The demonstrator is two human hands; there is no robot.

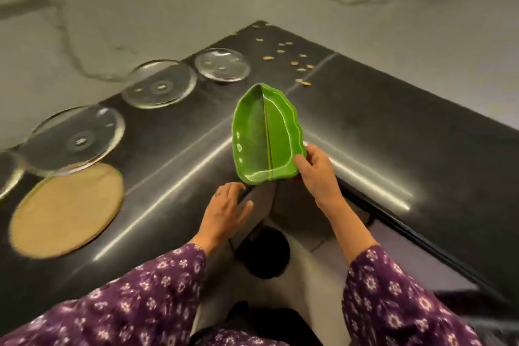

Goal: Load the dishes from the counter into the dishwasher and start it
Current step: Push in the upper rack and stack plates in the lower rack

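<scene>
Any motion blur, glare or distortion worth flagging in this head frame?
Head view: motion blur smears the clear glass plates and round tan mat at left; glare streaks line the edge of the black counter; the green leaf-shaped dish in the right hand is sharper.

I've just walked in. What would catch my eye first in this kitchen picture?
The bright green leaf-shaped dish stands out, gripped at its near right edge by the person's right hand over the shiny black counter. To the left, clear round glass plates lie in a row beside a tan round disc. Small yellowish bits are scattered at the counter's far corner.
</scene>
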